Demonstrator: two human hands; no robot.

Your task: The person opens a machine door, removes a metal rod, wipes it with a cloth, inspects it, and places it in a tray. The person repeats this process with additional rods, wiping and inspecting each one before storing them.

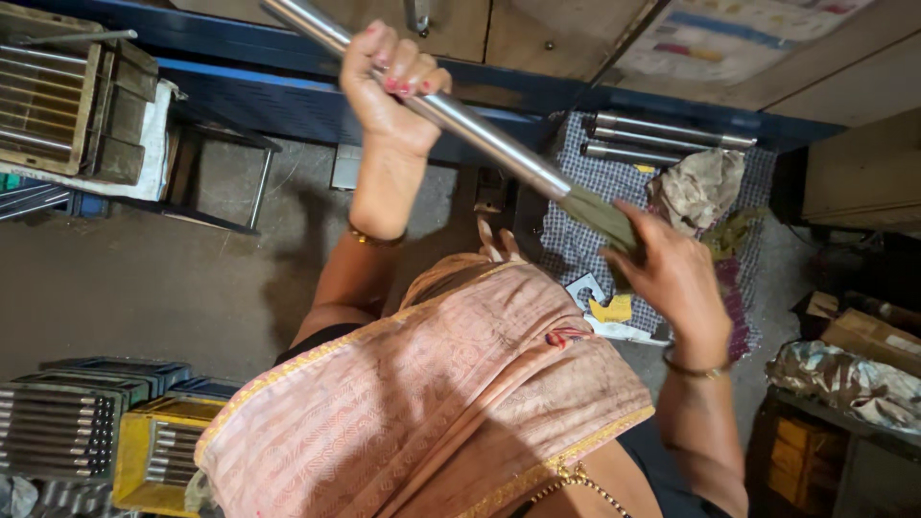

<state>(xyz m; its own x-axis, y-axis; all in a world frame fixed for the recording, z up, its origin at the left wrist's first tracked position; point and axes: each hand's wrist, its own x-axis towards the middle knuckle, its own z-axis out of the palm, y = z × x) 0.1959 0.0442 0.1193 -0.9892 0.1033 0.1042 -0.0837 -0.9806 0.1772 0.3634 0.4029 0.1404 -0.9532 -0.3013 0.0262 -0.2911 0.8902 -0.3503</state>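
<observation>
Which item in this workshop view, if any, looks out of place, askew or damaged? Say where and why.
Nothing stands out. The left hand and right hand hold a steel rod with a cloth at its end; spare rods lie side by side on checked fabric.

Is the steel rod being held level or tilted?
Tilted. The steel rod slants down from the left hand to the right hand, which presses a cloth on its lower end.

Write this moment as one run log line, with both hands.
left hand: grips steel rod | right hand: presses green pad on rod end
</observation>
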